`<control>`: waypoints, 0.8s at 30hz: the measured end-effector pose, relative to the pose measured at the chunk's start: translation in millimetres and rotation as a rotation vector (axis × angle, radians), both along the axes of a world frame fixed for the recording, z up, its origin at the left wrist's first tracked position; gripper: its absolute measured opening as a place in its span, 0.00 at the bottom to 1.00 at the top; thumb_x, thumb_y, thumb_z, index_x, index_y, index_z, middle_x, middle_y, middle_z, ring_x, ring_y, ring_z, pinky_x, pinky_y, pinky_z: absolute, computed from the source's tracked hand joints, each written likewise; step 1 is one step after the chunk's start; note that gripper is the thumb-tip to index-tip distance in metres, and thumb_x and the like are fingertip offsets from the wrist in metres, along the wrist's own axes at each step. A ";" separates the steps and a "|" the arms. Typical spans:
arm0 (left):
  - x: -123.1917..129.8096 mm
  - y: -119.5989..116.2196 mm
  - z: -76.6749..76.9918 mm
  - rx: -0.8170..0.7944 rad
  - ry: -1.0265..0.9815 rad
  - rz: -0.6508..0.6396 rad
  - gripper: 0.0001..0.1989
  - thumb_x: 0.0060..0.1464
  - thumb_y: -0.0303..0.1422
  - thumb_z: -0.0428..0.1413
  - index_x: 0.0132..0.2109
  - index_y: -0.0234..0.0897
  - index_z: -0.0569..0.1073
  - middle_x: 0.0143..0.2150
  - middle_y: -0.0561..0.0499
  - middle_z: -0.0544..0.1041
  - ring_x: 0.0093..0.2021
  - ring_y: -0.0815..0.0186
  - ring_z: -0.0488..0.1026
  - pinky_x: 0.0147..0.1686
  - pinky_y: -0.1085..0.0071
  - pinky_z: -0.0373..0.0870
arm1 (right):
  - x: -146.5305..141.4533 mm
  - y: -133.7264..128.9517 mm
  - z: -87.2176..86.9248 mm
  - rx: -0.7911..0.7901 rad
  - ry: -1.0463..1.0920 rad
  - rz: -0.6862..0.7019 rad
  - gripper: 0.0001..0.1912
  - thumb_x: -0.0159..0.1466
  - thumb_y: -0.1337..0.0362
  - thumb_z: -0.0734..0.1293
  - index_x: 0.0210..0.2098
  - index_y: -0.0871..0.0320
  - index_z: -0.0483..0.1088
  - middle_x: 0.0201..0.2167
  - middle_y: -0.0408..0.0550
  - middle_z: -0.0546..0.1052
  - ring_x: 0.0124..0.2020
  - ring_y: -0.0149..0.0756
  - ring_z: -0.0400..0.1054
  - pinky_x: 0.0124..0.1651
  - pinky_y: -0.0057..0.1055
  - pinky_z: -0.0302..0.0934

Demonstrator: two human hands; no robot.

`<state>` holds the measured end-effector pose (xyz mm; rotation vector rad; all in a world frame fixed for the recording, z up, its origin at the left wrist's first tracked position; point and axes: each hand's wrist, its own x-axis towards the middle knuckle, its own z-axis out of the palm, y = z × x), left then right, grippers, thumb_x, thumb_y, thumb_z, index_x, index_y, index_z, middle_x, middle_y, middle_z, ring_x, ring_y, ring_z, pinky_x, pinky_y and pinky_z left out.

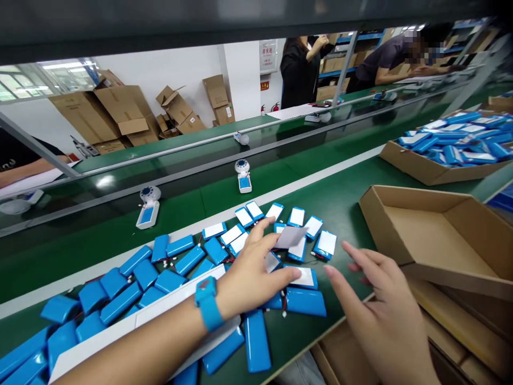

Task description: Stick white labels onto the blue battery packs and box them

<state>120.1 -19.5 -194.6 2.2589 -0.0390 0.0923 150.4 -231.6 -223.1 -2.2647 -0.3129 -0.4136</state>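
Many blue pouch battery packs [256,340] with thin wires lie in a loose heap on the green conveyor belt [320,214]. Several show white labels [296,217]. My left hand [254,272], with a blue wristband [208,305] on its wrist, rests spread over the heap. Its thumb touches a white-topped pack [304,277]. A thin grey-white sheet [290,237] lies just beyond its fingertips. My right hand [371,305] hovers over the belt beside the packs, fingers apart and holding nothing.
A cardboard tray [430,235] stands to the right, and another [433,171] holds packed blue batteries. White devices [243,176] sit on the belts. Co-workers stand beyond, with cardboard boxes [124,115] and shelving. An overhead bar [200,27] crosses the top.
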 end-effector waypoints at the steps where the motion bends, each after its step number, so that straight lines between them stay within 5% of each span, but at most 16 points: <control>1: -5.2 -1.2 7.3 -0.091 0.035 -0.040 0.23 0.55 0.38 0.65 0.58 0.48 0.74 0.75 0.50 0.50 0.74 0.49 0.48 0.70 0.49 0.56 | 0.5 -0.6 5.1 0.093 0.019 0.075 0.23 0.66 0.49 0.66 0.58 0.48 0.71 0.50 0.48 0.71 0.46 0.43 0.70 0.46 0.37 0.67; 5: -23.3 -7.3 25.7 -0.177 0.122 -0.169 0.15 0.52 0.33 0.68 0.48 0.47 0.80 0.73 0.53 0.54 0.74 0.50 0.50 0.69 0.51 0.58 | -6.7 4.0 22.9 0.299 0.141 0.330 0.08 0.67 0.55 0.68 0.42 0.45 0.79 0.42 0.43 0.75 0.42 0.37 0.71 0.42 0.30 0.66; 8: -32.8 -10.3 23.4 -0.172 0.191 -0.224 0.19 0.51 0.31 0.68 0.50 0.50 0.80 0.72 0.53 0.56 0.74 0.50 0.48 0.71 0.48 0.52 | -23.8 7.4 29.1 0.309 0.127 0.428 0.07 0.66 0.59 0.68 0.35 0.45 0.80 0.35 0.43 0.75 0.36 0.35 0.71 0.37 0.28 0.65; 11: -38.7 -7.6 12.6 -0.242 0.271 -0.103 0.41 0.50 0.38 0.69 0.68 0.50 0.63 0.76 0.47 0.47 0.74 0.46 0.47 0.70 0.43 0.52 | -46.5 7.6 22.5 0.406 0.080 0.178 0.07 0.65 0.57 0.70 0.33 0.48 0.80 0.37 0.45 0.76 0.36 0.37 0.71 0.38 0.30 0.66; 13: -41.5 -1.4 5.9 -0.186 0.217 0.091 0.55 0.50 0.43 0.68 0.74 0.44 0.43 0.76 0.40 0.42 0.74 0.44 0.44 0.69 0.39 0.52 | -58.5 6.5 9.5 0.528 0.282 -0.050 0.13 0.62 0.51 0.71 0.31 0.52 0.80 0.35 0.47 0.77 0.35 0.39 0.71 0.36 0.30 0.68; 15: -44.5 6.6 2.1 -0.019 0.061 0.178 0.51 0.56 0.41 0.63 0.75 0.40 0.39 0.76 0.39 0.45 0.75 0.47 0.44 0.70 0.39 0.49 | -64.8 5.5 -7.5 0.653 0.611 -0.163 0.21 0.57 0.43 0.73 0.33 0.56 0.80 0.31 0.48 0.78 0.32 0.41 0.71 0.34 0.31 0.69; 18: -50.1 14.5 1.1 0.239 -0.125 -0.020 0.29 0.63 0.36 0.55 0.69 0.45 0.60 0.72 0.48 0.59 0.74 0.52 0.48 0.72 0.44 0.47 | -65.5 7.1 -29.2 0.931 0.965 -0.173 0.30 0.49 0.42 0.78 0.39 0.62 0.80 0.30 0.51 0.80 0.31 0.40 0.71 0.34 0.31 0.71; 20: -52.9 13.6 0.8 0.344 -0.131 -0.172 0.21 0.65 0.37 0.53 0.63 0.47 0.69 0.69 0.51 0.65 0.73 0.51 0.51 0.72 0.42 0.45 | -64.1 10.2 -36.8 1.062 1.023 -0.179 0.33 0.45 0.45 0.81 0.40 0.65 0.79 0.31 0.53 0.81 0.31 0.38 0.71 0.35 0.29 0.71; 24: -50.3 2.0 -4.3 0.472 -0.069 -0.398 0.24 0.69 0.43 0.48 0.67 0.44 0.65 0.70 0.54 0.64 0.74 0.46 0.45 0.71 0.36 0.36 | -63.8 14.4 -43.1 1.017 0.982 -0.142 0.34 0.46 0.44 0.80 0.40 0.67 0.78 0.30 0.54 0.81 0.30 0.39 0.73 0.34 0.30 0.72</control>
